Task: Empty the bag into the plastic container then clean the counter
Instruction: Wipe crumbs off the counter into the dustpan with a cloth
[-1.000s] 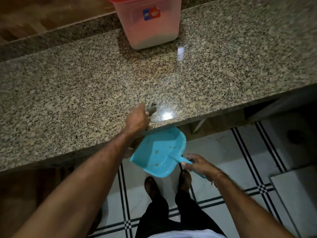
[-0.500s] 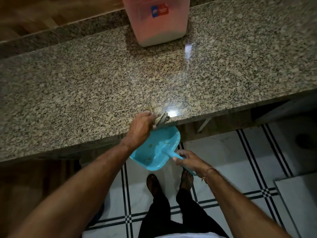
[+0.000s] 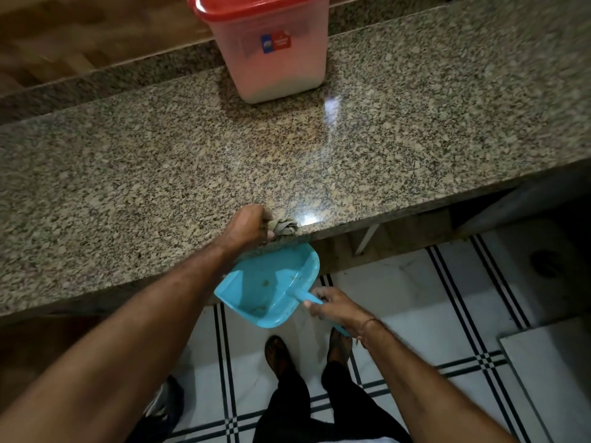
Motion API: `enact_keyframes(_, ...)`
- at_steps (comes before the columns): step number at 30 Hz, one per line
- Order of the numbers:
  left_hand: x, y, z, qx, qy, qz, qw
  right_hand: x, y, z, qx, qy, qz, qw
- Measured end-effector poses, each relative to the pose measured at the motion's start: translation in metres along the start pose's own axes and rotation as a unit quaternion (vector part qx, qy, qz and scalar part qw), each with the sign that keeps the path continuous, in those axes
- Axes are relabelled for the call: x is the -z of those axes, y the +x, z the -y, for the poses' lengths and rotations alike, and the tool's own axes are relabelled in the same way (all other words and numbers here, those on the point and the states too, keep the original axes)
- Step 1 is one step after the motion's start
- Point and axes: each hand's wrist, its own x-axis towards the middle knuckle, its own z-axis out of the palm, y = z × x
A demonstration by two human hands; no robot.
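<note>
My left hand (image 3: 248, 226) grips a bunched grey cloth (image 3: 284, 228) at the front edge of the speckled granite counter (image 3: 160, 174). Just below that edge my right hand (image 3: 335, 306) holds a blue dustpan (image 3: 271, 286) by its handle, its mouth tucked under the counter lip beneath the cloth. A few brownish crumbs lie inside the pan. The plastic container (image 3: 271, 55), translucent with a red lid and a red-and-blue label, stands at the back of the counter with white contents at its bottom. No bag is in view.
A raised granite ledge (image 3: 112, 75) runs behind the counter. Below is a white tiled floor (image 3: 415, 298) with black lines, my two feet, a dark floor drain (image 3: 547, 263) and a white step (image 3: 550, 372) at the right.
My left hand drew the cloth toward the counter's front edge, then eased slightly back. The dustpan stayed under the lip. The view shifted, showing more of the container and its lid.
</note>
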Motion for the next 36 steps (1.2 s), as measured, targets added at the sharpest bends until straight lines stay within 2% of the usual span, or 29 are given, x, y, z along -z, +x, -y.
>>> enact_keyframes(4,0.002,-0.011,-0.001,-0.024,-0.034,-0.003,0.999,0.006,0.0,-0.002,-0.009,-0.01,0.009,1.0)
enact_keyframes(8,0.0,-0.005,0.006,0.004,-0.082,-0.06,0.995,0.009,0.005,0.0,-0.008,-0.007,0.007,1.0)
enact_keyframes(14,-0.018,-0.014,0.011,-0.047,-0.028,-0.028,0.998,0.012,0.004,-0.004,-0.013,-0.023,0.007,1.0)
enact_keyframes(20,-0.002,0.007,-0.003,0.017,-0.017,0.018,1.0,0.014,-0.003,0.001,-0.016,-0.042,0.001,0.999)
enact_keyframes(25,-0.004,-0.009,-0.004,-0.005,-0.009,-0.005,1.0,0.019,-0.008,-0.005,-0.014,-0.04,-0.001,0.999)
enact_keyframes(31,0.002,-0.022,0.008,0.028,-0.118,-0.059,0.991,0.02,-0.005,-0.004,-0.011,-0.041,-0.003,0.999)
enact_keyframes(36,-0.012,-0.01,0.001,0.03,-0.011,-0.026,0.999,0.018,-0.003,-0.006,-0.012,-0.031,0.007,0.999)
